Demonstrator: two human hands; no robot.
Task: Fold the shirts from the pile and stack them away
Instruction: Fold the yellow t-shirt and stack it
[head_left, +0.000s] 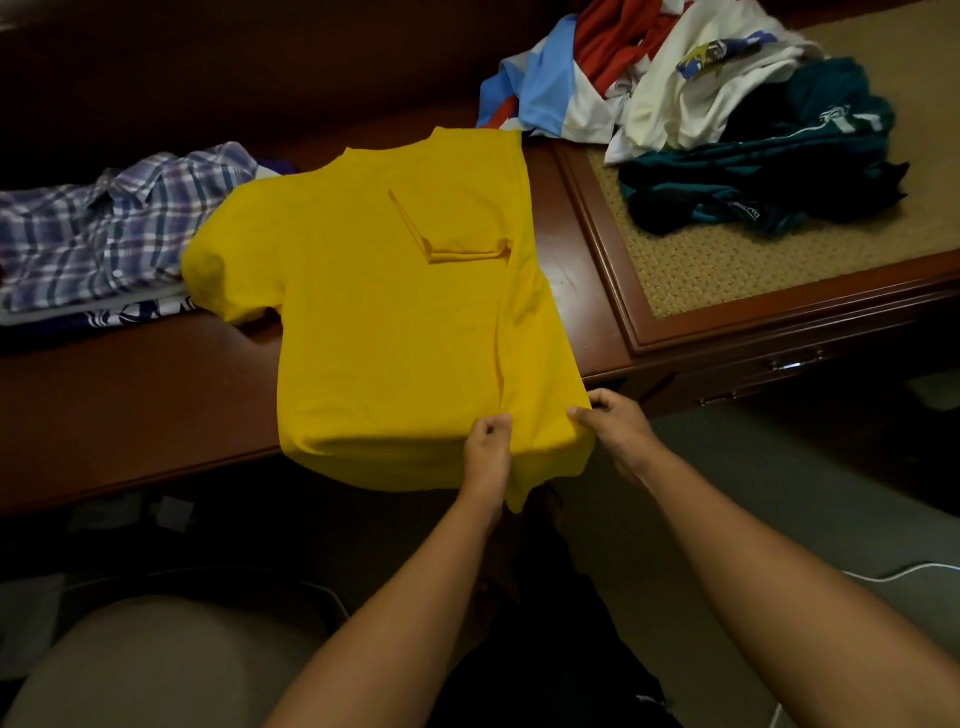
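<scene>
Both bare forearms come up from the lower edge of the view and point forward, close to each other. The left hand (487, 451) is seen from its back, with the fingers (491, 423) curled into a pinch on yellow cloth. The right hand (618, 428) is just beside it, a little further forward, its thumb and curled fingers also gripping the cloth. The two hands do not touch.

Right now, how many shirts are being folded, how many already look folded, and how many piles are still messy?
Yellow t-shirt being folded: 1
Folded shirts I can tell apart, plaid button-up shirt on top: 1, more beneath, uncountable
Messy pile of mixed clothes: 1
Total: 3
</scene>
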